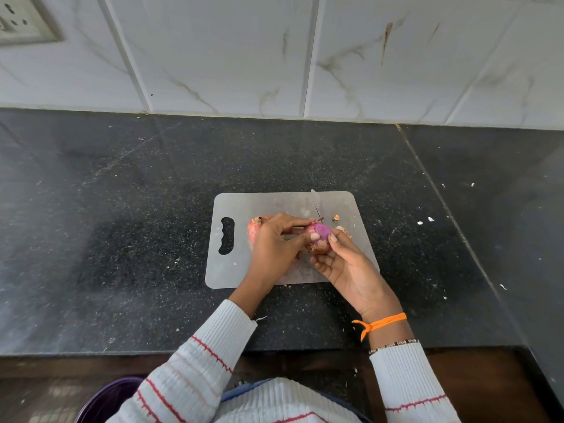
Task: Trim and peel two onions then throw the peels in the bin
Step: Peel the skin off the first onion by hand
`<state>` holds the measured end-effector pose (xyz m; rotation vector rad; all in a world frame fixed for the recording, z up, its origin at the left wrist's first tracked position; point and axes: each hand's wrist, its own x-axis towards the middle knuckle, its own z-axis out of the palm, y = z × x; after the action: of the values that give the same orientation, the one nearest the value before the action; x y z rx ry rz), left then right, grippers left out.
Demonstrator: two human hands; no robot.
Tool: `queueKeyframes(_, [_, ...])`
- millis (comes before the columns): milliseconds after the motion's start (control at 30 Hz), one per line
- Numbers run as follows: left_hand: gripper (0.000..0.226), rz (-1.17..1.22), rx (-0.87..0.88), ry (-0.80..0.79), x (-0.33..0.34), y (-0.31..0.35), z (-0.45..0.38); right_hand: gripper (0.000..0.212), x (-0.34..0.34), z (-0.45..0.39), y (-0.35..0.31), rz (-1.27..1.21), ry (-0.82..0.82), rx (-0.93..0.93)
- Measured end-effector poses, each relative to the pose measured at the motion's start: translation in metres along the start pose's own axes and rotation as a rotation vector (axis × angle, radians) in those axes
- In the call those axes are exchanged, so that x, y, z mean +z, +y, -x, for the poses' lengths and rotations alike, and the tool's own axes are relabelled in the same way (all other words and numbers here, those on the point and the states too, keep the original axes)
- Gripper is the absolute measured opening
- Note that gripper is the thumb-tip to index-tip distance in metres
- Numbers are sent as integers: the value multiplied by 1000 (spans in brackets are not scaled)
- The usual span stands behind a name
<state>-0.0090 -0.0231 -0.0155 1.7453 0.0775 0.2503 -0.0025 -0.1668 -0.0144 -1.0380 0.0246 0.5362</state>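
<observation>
On the pale cutting board (274,203), my right hand (345,267) cups a red onion (323,232) from below, its thumb on the side. The onion's cut purple face points up and away. My left hand (274,245) reaches over from the left and pinches the skin at the onion's top between thumb and forefinger. A second onion (254,228) with its skin on lies on the board behind my left hand, mostly hidden. A knife blade (316,204) shows just beyond the held onion; its handle is hidden.
Small cut scraps (336,217) and a bit of peel (345,231) lie on the board to the right of the onion. The board sits on a black speckled counter (122,224) against a tiled wall. A purple bin (106,401) stands below the counter's front edge, at lower left.
</observation>
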Motion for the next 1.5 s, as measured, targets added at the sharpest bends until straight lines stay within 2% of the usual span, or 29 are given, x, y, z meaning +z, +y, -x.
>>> queueKeyframes(200, [18, -27, 66, 53, 5, 0, 0, 17, 1, -1, 2, 28, 29, -2])
queueKeyframes(467, [11, 10, -49, 160, 4, -2, 0, 20, 2, -2, 2, 0, 34, 45])
queueKeyframes(633, [12, 47, -74, 166, 4, -2, -2, 19, 1, -2, 0, -2, 76, 58])
queueKeyframes(767, [28, 70, -90, 164, 5, -2, 0, 19, -1, -1, 0, 12, 85, 20])
queueKeyframes(900, [18, 138, -67, 76, 7, 4, 2, 27, -1, 0, -2, 45, 43, -36])
queueKeyframes(967, [20, 57, -10, 28, 9, 5, 3, 25, -2, 0, -2, 51, 25, -47])
queueKeyframes(1133, [16, -46, 22, 78, 10, 5, 0, 23, -6, -1, 0, 103, 35, -40])
queueKeyframes(1233, [11, -123, -9, 60, 11, 3, -1, 22, -6, -2, 0, 132, 37, -26])
queueKeyframes(1333, [8, -94, -71, 65, 11, 0, -1, 23, -6, -4, 2, 130, 30, -8])
queueKeyframes(1500, [11, 3, -170, 194, 1, -2, -5, 36, -9, -4, 1, 54, -25, 7])
